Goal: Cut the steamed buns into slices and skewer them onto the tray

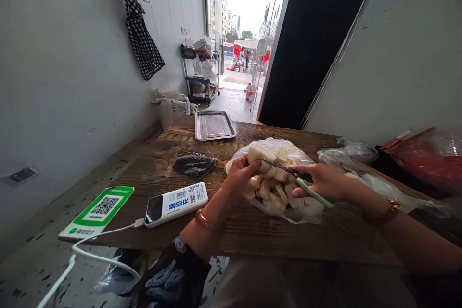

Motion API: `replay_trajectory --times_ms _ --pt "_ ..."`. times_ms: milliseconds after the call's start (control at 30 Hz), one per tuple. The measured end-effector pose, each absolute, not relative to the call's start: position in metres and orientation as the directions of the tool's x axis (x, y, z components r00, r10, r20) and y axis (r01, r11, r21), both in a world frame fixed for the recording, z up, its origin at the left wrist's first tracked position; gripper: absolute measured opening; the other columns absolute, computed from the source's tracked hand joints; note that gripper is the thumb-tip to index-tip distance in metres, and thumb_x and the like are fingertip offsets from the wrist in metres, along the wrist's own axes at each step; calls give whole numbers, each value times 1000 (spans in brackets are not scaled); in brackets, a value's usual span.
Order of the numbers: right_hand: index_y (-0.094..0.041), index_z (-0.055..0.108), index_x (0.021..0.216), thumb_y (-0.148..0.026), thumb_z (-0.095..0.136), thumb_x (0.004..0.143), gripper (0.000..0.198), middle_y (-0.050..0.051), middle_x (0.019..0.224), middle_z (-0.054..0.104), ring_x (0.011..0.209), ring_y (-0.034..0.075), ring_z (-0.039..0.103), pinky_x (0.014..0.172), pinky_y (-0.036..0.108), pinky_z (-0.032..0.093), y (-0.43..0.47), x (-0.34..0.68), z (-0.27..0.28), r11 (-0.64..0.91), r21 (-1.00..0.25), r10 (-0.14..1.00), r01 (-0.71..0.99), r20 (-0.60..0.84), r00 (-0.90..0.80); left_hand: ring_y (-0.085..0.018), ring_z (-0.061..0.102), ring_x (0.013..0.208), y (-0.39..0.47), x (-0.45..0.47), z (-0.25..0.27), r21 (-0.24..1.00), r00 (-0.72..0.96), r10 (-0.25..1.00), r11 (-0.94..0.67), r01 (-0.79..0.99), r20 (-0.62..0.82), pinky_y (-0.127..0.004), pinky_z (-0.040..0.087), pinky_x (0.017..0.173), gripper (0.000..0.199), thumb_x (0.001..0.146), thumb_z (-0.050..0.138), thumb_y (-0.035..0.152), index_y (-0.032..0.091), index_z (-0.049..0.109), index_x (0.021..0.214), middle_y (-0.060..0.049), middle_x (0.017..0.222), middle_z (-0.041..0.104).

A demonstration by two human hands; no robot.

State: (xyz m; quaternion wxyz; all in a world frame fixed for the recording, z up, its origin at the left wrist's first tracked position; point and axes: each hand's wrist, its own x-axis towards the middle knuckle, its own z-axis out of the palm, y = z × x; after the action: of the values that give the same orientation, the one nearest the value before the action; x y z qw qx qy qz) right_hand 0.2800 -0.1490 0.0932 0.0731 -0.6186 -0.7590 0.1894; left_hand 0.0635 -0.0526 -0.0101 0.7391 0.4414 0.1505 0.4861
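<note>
My left hand grips a thick, rounded, cream-white chunk of food, which looks like a mushroom piece, though I cannot be sure. In my right hand is a pair of scissors with pale green handles. Their dark blades point left and meet the chunk's right side; its far side and the blade tips are partly hidden. Beneath both hands, an opened clear plastic bag lies spread on the wooden table. Several similar pale pieces are heaped on it.
Left of the bag lies a crumpled dark grey cloth, with a metal tray behind it. A white power bank with a cable and a green QR-code card sit near the left edge. More clear plastic lies at the right.
</note>
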Motion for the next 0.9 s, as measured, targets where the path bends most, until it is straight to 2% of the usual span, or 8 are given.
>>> replay_trajectory --times_ms 67,167,300,533,633,767,900 --pt "-17 70 133 -62 68 78 71 4 82 77 75 26 69 71 35 54 -150 281 90 156 -384 974 910 -94 -207 -19 71 80 -52 64 -11 790 482 852 148 -594 203 -31 58 75 49 64 92 40 13 75 100 -8 95 77" --pt "-21 77 120 -59 65 82 55 1 82 77 75 24 69 69 32 52 -154 282 86 155 -415 979 896 -58 -196 -19 70 79 -51 65 -13 785 483 852 154 -600 203 -30 58 73 48 64 92 40 13 75 100 -8 95 77" --pt "-20 78 115 -57 63 86 50 1 83 77 76 24 68 67 30 51 -159 283 81 140 -437 978 888 -76 -192 -17 69 77 -52 65 -13 778 496 845 172 -604 199 -27 59 71 48 64 92 39 12 74 98 -7 90 76" --pt "-16 72 130 -56 70 80 63 8 103 80 90 30 73 82 37 56 -164 283 82 118 -458 985 881 -57 -161 -18 70 80 -53 61 -11 751 539 820 232 -618 191 -29 61 73 59 64 92 44 11 72 108 -9 95 75" --pt "-15 69 133 -54 72 78 68 11 107 79 96 33 73 89 42 56 -163 282 84 131 -480 981 867 -65 -184 -17 70 81 -52 61 -10 754 538 819 222 -619 200 -28 60 73 57 66 90 46 12 72 107 -9 99 75" --pt "-13 63 141 -54 74 76 77 14 111 78 101 34 72 91 45 57 -162 284 83 136 -572 961 809 -122 -247 -17 69 81 -52 61 -11 762 525 829 211 -612 192 -28 59 73 51 67 90 43 12 73 104 -8 95 75" --pt "-13 59 144 -61 74 75 86 17 117 75 107 36 70 95 48 55 -161 286 82 153 -654 928 741 -163 -336 -18 69 81 -53 62 -12 766 529 825 206 -609 199 -30 58 74 51 68 89 45 11 73 103 -9 95 75"
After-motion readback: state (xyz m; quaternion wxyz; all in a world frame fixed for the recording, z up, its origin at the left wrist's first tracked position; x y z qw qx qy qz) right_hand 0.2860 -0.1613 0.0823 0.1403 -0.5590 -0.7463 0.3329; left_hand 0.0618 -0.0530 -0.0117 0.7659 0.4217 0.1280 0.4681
